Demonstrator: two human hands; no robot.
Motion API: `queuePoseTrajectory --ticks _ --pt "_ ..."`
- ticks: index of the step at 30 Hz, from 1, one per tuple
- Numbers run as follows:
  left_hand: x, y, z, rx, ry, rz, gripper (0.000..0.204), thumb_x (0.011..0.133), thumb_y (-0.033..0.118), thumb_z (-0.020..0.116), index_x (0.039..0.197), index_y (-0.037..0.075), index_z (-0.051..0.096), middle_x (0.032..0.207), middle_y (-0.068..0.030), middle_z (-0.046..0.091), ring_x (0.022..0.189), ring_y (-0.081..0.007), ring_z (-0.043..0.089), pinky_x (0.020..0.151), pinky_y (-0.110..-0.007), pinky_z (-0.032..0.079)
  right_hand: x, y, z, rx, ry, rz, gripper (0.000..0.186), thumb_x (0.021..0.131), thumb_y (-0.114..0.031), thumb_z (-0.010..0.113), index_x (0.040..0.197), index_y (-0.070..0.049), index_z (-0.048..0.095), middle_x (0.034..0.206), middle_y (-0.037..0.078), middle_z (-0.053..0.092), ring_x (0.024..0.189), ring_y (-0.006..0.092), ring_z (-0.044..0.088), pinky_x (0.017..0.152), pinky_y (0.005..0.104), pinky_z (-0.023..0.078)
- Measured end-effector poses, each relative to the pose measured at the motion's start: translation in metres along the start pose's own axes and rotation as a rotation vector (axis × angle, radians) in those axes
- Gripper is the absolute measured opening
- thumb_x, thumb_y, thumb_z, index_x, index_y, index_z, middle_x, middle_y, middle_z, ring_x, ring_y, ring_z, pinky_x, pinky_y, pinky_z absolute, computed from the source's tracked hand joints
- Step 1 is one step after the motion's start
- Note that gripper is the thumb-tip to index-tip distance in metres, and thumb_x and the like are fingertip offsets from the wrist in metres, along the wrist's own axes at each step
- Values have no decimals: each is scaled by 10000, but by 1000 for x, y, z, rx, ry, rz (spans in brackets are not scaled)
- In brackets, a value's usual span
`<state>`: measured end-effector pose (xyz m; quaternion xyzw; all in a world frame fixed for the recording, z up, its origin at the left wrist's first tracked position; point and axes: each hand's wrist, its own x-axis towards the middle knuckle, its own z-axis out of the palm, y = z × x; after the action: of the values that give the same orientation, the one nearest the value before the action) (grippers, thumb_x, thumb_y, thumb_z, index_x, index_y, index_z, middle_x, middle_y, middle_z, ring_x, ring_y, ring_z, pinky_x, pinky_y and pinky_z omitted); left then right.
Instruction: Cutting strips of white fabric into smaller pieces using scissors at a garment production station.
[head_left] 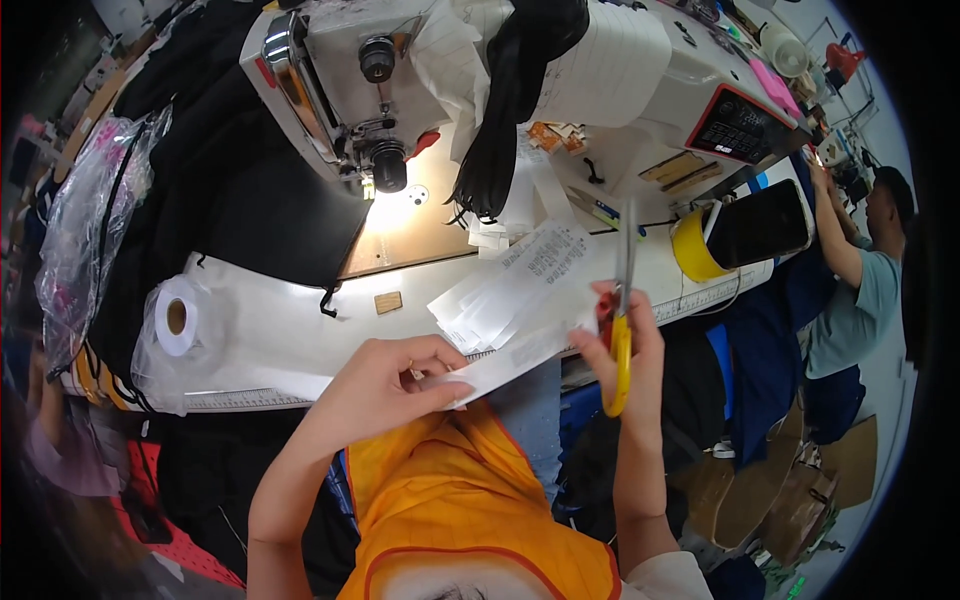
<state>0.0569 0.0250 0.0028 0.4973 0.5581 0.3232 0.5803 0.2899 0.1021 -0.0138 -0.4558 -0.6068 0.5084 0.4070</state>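
My left hand [385, 388] pinches one end of a white printed label strip [515, 366] between thumb and fingers, just over the table's front edge. At the strip's other end, my right hand [645, 345] is closed round scissors [621, 368] with yellow and red handles. Their blades point up and away from me and look nearly together. The fingertips of that hand are by the strip's right end; whether they grip it I cannot tell. Just beyond the strip lies a fanned stack of white printed labels [525, 275].
A sewing machine [620, 75] draped with black cords [500, 120] stands behind. Left are a small wooden piece [388, 302], a white roll [178, 322] and black fabric [270, 200]. Right sit a yellow tape roll [692, 248] and a phone [765, 225]. Another person [868, 285] works farther right.
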Motion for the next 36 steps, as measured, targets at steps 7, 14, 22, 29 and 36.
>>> queuePoseTrajectory --ticks 7,14,22,29,36 --pt "12 -8 -1 226 157 140 127 810 118 654 876 10 639 718 -7 625 629 -56 559 561 -196 424 19 0 -7 -277 118 -106 406 778 -75 684 1149 -39 524 939 52 586 880 102 545 775 231 439" --pt "13 -12 -4 344 215 64 137 832 123 614 872 -7 628 746 -28 643 636 -68 573 591 -205 456 29 5 -10 -346 171 -117 417 779 -79 684 1159 -37 519 931 51 588 855 107 549 762 240 447" --pt "23 -17 -4 146 218 21 165 839 142 596 863 -19 624 721 -85 650 609 -97 594 588 -232 466 34 7 -17 -833 241 -415 481 796 -71 657 1226 -42 442 952 63 590 848 131 563 748 247 447" --pt "27 -14 -12 -118 151 -41 170 846 118 621 883 -46 594 794 -58 651 691 -75 592 641 -211 502 -43 10 -16 -367 -503 66 543 761 -209 719 1194 -39 439 854 84 573 740 164 563 664 271 452" --pt "25 -9 -17 -281 29 -129 146 835 101 629 901 -27 606 805 -85 674 719 -94 631 639 -211 507 -48 22 14 -271 -590 249 536 784 -282 700 1185 -39 439 853 116 573 720 208 563 669 283 451"
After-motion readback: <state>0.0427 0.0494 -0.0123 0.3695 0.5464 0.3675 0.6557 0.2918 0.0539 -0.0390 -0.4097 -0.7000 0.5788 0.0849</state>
